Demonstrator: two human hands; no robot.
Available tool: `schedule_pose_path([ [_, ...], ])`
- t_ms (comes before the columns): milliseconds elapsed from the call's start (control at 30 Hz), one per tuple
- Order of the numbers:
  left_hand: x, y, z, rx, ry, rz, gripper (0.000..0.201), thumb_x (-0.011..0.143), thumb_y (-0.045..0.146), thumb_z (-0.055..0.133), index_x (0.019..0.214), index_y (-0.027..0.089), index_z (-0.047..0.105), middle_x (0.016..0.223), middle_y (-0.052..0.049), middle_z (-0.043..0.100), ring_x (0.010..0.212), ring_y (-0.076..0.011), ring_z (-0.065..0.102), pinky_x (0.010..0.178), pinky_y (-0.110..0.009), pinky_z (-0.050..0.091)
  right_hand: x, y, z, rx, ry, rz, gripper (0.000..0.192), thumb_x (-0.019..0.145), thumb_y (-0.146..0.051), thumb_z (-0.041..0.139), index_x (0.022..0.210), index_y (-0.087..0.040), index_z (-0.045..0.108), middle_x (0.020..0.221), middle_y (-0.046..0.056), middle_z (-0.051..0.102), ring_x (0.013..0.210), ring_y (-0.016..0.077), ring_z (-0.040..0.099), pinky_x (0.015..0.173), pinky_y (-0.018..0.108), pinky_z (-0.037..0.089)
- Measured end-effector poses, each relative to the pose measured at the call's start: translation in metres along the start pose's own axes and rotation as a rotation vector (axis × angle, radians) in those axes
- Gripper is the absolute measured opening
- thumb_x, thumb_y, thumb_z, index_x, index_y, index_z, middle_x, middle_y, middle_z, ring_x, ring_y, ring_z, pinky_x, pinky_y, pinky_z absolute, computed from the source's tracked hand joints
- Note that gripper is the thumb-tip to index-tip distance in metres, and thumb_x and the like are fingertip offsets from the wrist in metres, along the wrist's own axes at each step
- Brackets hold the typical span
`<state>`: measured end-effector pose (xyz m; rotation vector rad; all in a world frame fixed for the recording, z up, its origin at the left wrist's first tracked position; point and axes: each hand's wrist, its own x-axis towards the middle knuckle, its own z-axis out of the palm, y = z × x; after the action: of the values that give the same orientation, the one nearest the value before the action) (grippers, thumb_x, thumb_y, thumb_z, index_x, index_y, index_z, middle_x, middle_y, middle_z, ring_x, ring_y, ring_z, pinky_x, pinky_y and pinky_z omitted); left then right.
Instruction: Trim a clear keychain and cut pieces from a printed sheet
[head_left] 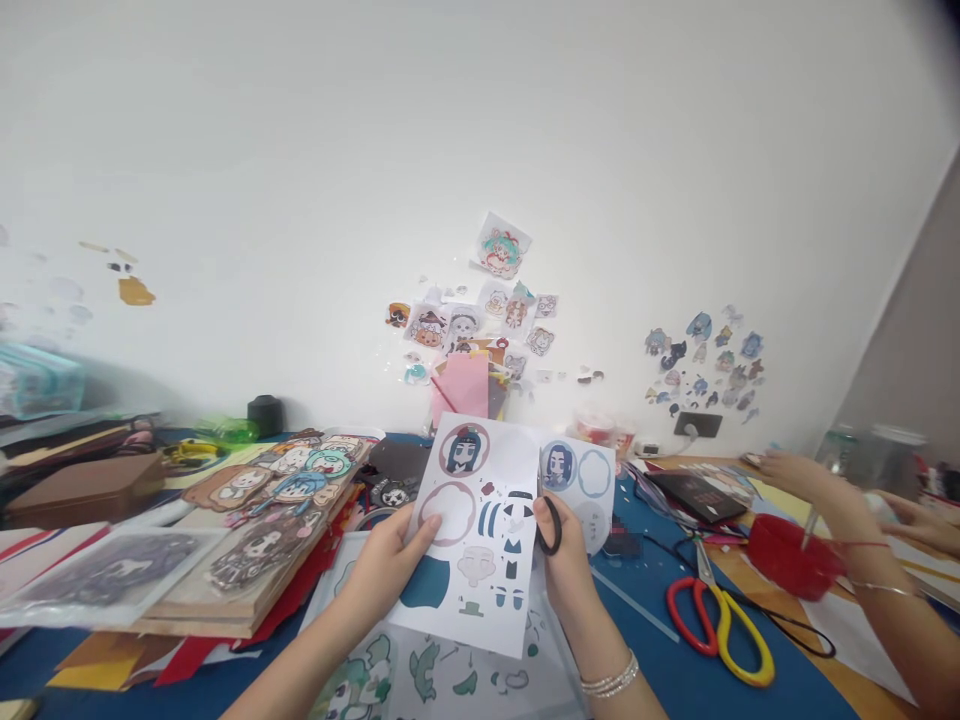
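Observation:
My left hand holds a white printed paper sheet with cartoon character parts, gripping its left edge and keeping it upright above the table. My right hand grips small black-handled scissors at the sheet's right side, between this sheet and a second piece showing a blue-haired face. A silver bracelet circles my right wrist.
Red-and-yellow scissors lie on the blue table at right. Another person's hands reach over a red bowl at far right. A board with cartoon cut-outs lies at left. Stickers cover the wall.

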<state>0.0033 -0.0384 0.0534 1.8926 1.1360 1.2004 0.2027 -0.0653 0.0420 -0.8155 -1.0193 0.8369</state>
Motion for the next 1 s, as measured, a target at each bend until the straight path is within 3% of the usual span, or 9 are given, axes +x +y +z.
schedule_pose_path([
  [267,-0.0007,0.0011,-0.0002,-0.008,-0.01,-0.024,0.032,0.075,0.049,0.048,0.074,0.02,0.059,0.074,-0.003,0.065,0.074,-0.0209,0.057,0.066,-0.026,0.044,-0.0008,0.0023,-0.0013,0.04,-0.01,0.03,0.033,0.074,-0.046,0.061,0.091,-0.018,0.065,0.089,0.007,0.069,0.08,0.0243,0.061,0.067,0.031,0.047],
  [567,-0.0007,0.0015,0.0,0.021,-0.021,-0.048,0.032,0.076,0.049,0.047,0.072,0.019,0.058,0.067,-0.001,0.062,0.068,-0.0188,0.057,0.059,-0.024,0.044,0.0013,0.0026,-0.0008,-0.018,0.021,0.005,0.031,0.073,-0.045,0.061,0.083,-0.016,0.064,0.08,0.006,0.068,0.074,0.022,0.06,0.062,0.027,0.046],
  [767,0.0001,0.0004,0.0011,0.02,-0.058,-0.054,0.034,0.076,0.049,0.046,0.082,0.019,0.06,0.074,-0.003,0.065,0.074,-0.021,0.059,0.062,-0.025,0.045,0.0022,0.0021,-0.0019,-0.051,0.042,-0.007,0.03,0.075,-0.046,0.058,0.081,-0.016,0.063,0.078,0.005,0.067,0.076,0.0216,0.059,0.064,0.027,0.045],
  [1000,0.0014,-0.0027,0.0015,0.07,-0.068,-0.034,0.032,0.077,0.048,0.044,0.075,0.019,0.057,0.075,-0.002,0.063,0.074,-0.0206,0.057,0.064,-0.025,0.044,0.005,0.0069,-0.0037,-0.064,0.033,-0.023,0.031,0.074,-0.046,0.059,0.081,-0.016,0.062,0.078,0.005,0.066,0.075,0.0205,0.058,0.065,0.027,0.044],
])
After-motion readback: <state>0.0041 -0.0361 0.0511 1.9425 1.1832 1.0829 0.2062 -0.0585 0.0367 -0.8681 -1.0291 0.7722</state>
